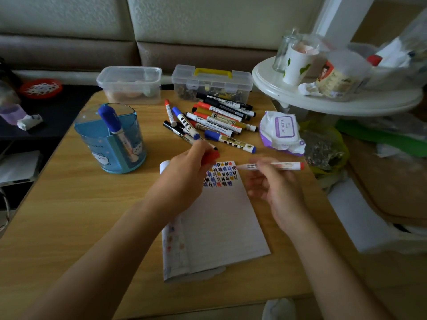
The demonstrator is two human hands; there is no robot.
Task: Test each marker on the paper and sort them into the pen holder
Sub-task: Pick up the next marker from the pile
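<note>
Blur everywhere, tbh
Left hand [182, 179] curls round half-hidden red plastic cap [211, 157]; right hand [277, 185] pinches white red-ended marker [286, 165].

Bare forearms — left hand [182, 179] and right hand [277, 188] bare too.

single head-worn wide-angle view, forward and down, close over the table [69, 215]

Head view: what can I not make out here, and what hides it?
All in the head view:
Red cap: mostly covered by the left hand that holds it.
Right hand on the red marker: motion blur, finger placement unclear.
Marker pile: labels too small to read.
Yellow-handled box: contents dark, blurred behind its wall.
</note>
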